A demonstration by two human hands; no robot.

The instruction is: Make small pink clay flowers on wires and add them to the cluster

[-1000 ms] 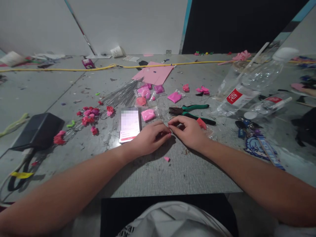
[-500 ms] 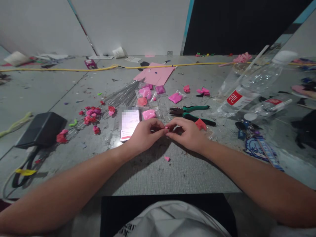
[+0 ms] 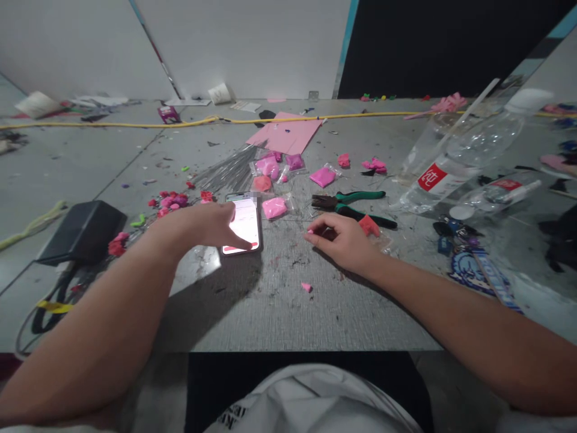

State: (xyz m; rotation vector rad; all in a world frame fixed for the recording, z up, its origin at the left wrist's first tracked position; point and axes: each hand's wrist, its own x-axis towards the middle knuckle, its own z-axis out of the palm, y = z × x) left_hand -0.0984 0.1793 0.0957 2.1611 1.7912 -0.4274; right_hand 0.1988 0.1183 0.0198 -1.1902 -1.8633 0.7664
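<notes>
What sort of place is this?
Likely a hobby craft bench: clear packets of pink modelling clay, a bundle of thin metal wires and green-handled pliers lie on the scuffed grey table.

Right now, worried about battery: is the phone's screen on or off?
On: the phone glows pinkish white under the left hand fingertip.

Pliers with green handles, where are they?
Head view: the pliers lie on the table right of centre, just beyond the right hand, between the pink clay bag and the clear bottle.

Dim, fisheye-warped, shadowed foreground
</notes>
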